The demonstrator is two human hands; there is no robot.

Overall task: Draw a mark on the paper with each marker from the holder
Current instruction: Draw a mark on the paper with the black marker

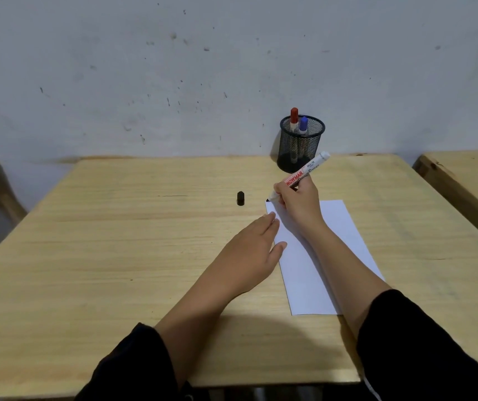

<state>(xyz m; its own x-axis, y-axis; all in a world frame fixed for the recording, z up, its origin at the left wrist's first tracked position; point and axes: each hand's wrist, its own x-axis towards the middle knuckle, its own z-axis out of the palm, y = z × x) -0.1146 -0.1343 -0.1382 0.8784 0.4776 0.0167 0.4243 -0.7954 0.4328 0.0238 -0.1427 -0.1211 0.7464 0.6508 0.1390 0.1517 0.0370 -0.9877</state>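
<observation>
While the right hand (pixel 298 202) grips an uncapped marker (pixel 304 176) with its tip at the far left corner of the paper (pixel 339 241), the left hand (pixel 249 253) lies flat with fingers spread lightly, fingertips on the sheet's left edge. Its black cap (pixel 240 198) stands on the table (pixel 116 241) just left of the paper. Behind, a mesh holder (pixel 300 146) keeps a red marker (pixel 294 118) and a blue marker (pixel 303 125) upright.

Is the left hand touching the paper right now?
Touching. The head view shows the left hand lying flat, its fingertips overlapping the left edge of the paper with no gap visible.
</observation>
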